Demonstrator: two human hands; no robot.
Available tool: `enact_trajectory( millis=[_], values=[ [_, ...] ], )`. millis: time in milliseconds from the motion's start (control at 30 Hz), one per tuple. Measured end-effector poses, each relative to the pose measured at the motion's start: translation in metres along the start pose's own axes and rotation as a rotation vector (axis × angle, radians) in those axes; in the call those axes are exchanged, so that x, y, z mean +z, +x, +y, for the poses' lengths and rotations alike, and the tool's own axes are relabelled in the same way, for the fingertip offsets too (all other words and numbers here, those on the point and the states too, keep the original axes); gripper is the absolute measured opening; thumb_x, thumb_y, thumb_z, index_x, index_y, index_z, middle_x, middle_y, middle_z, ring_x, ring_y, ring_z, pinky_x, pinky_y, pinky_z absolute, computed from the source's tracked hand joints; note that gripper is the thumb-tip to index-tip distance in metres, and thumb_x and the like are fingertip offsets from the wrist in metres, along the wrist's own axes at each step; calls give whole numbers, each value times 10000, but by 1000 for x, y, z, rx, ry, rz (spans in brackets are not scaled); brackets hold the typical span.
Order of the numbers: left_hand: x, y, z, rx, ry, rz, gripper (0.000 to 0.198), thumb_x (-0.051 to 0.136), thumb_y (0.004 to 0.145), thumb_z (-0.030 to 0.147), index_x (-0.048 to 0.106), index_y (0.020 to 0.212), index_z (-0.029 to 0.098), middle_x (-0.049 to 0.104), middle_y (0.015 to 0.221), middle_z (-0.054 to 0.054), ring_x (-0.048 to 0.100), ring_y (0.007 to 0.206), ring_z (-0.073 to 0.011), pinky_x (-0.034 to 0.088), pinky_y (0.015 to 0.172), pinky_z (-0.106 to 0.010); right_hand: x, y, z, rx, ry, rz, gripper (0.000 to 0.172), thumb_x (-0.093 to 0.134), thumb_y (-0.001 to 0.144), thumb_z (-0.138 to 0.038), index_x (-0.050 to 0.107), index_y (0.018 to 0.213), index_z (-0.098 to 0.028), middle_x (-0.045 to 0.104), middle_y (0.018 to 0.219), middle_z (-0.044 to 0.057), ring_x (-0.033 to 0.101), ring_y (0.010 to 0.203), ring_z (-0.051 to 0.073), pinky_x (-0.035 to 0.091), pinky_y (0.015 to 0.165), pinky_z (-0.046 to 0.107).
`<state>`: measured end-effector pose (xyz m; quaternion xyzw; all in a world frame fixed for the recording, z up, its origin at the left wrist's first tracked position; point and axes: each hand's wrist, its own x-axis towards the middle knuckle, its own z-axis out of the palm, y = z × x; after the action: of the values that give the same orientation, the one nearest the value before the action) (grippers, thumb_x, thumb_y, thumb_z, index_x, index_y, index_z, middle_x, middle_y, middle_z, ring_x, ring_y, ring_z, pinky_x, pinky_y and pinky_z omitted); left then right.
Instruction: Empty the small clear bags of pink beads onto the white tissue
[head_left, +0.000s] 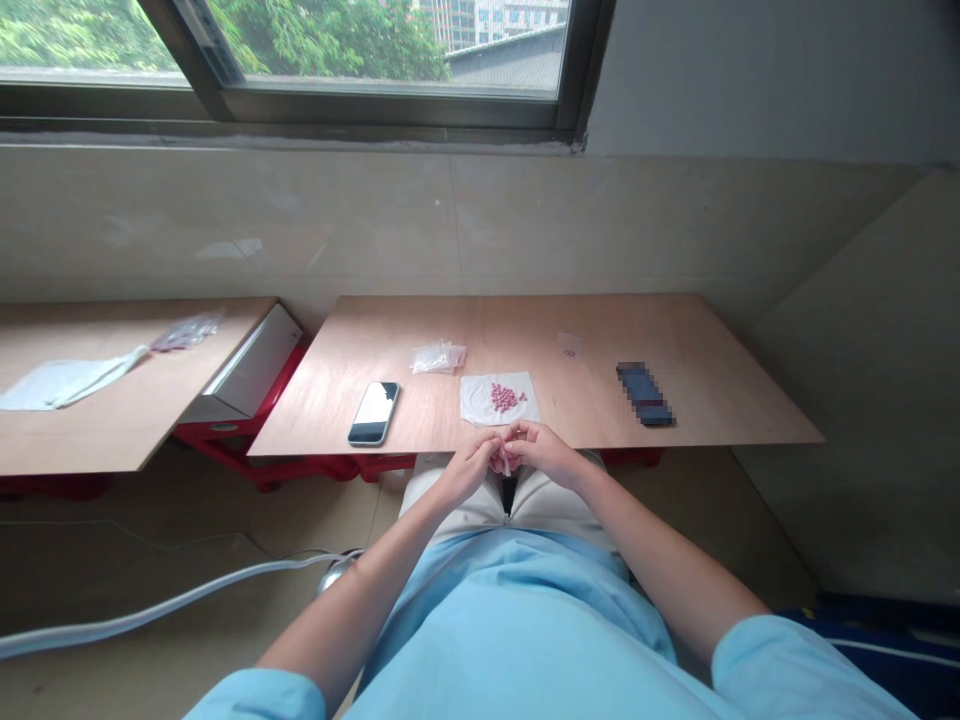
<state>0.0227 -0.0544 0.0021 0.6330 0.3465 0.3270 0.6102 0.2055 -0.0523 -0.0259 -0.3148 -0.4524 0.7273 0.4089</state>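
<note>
At the bench [510,325]: left hand [474,464] and right hand [546,450] meet by its near edge, each grip pinching a small pale piece [507,464].
Red beads [504,398]: clustered on the white sheet [474,400] just beyond.

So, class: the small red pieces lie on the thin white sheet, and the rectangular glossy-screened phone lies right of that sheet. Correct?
Not quite: the head view shows the rectangular glossy-screened phone left of the thin white sheet. The small red pieces do lie on that sheet.
</note>
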Motion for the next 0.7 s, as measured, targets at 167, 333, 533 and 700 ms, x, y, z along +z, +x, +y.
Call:
enact_trajectory(
  millis=[167,333,533,700],
  values=[
    [-1,-1,4,-2,-51,-56,241,481,958,288,625,828,145,662,788,-42,587,737,-158,461,727,-275,2,-3,-4,8,16,-16,248,762,830,-311,573,938,-193,688,761,8,660,660,164,539,663,304],
    [2,-2,7,9,-126,-65,257,625,926,369,568,812,147,647,787,-34,565,720,-140,449,703,-263,4,-6,-6,-45,16,-54,342,817,797,-341,560,979,-210,644,785,-23,627,653,138,535,705,303],
    [3,-2,7,-18,-186,-97,226,666,894,345,569,856,144,645,796,-33,575,724,-141,458,696,-263,2,-6,-6,-45,3,-82,331,809,798,-308,558,990,-211,641,786,-24,633,657,142,530,692,295],
    [1,-3,10,-60,-178,-72,153,628,876,290,579,839,150,638,785,-23,584,722,-141,457,695,-263,0,-4,-4,-16,4,-60,310,793,805,-269,574,1013,-197,681,815,-1,653,674,146,540,687,291]
  ],
)
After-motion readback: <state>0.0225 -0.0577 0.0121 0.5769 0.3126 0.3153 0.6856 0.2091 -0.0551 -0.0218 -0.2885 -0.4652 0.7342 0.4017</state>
